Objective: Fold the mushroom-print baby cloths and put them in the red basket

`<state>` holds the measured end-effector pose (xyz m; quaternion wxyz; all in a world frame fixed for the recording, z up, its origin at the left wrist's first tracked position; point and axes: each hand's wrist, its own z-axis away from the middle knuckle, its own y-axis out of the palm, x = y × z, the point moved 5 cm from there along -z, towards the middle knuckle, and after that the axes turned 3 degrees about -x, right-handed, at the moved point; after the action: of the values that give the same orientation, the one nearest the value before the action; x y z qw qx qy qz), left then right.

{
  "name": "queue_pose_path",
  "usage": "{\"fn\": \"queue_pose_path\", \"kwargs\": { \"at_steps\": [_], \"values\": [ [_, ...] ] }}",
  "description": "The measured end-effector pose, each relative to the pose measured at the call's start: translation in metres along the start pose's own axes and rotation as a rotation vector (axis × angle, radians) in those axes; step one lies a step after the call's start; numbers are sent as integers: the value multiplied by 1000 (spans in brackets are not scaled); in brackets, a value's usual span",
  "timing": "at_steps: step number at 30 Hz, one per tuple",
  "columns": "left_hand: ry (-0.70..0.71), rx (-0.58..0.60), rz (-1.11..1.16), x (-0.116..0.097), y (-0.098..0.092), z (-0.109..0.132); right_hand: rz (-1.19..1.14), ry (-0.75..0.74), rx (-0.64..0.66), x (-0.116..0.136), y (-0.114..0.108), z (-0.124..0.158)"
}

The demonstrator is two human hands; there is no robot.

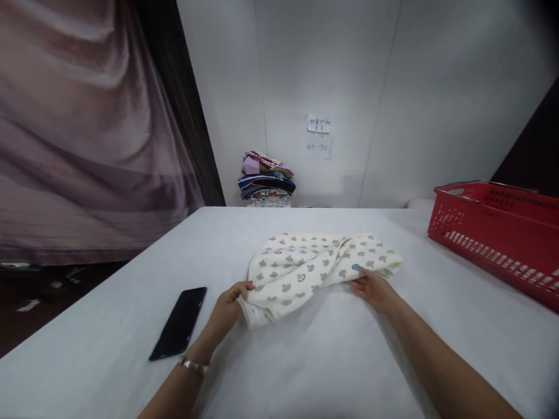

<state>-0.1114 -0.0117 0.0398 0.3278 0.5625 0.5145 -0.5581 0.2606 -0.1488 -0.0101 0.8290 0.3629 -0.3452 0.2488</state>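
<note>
To the left of the red basket (502, 224), a white printed cloth (301, 265) is laid in rumpled folds on the bench (327, 366). Its near corner farthest from the basket is pinched by the left hand (233, 295); its near edge, closer to the basket, is pinched by the right hand (373, 289). Well left of the basket, beside the left forearm, a black phone (179, 323) is placed.
</note>
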Motion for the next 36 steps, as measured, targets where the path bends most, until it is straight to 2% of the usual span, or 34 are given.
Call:
{"fn": "queue_pose_path", "kwargs": {
  "at_steps": [3,5,8,11,14,16,18,21,23,27,31,33,36],
  "values": [
    [129,96,-176,1,4,11,332,111,166,-10,4,28],
    [153,136,-259,2,7,18,439,45,244,-13,15,40],
    [97,135,-271,2,7,23,517,-180,209,-10,41,42],
    [26,24,-195,2,0,24,651,-541,142,-1,70,33],
    [-5,-115,-225,8,-8,27,894,-856,278,2,97,22],
    [-35,-138,-320,14,-8,31,1066,-912,363,-2,106,10],
    [-78,-114,-413,19,-4,36,1176,-924,369,-3,108,-1],
    [-73,-65,-507,18,4,42,1181,-940,379,2,112,-4],
    [-40,-29,-553,14,8,43,1108,-928,366,9,114,7],
    [-28,-13,-619,13,9,43,1004,-948,168,32,108,58],
    [16,-27,-697,18,10,42,939,-963,57,49,81,114],
    [24,-34,-722,20,11,40,806,-880,30,51,59,127],
    [16,-55,-735,21,10,36,574,-634,5,40,24,125]
  ]
}}
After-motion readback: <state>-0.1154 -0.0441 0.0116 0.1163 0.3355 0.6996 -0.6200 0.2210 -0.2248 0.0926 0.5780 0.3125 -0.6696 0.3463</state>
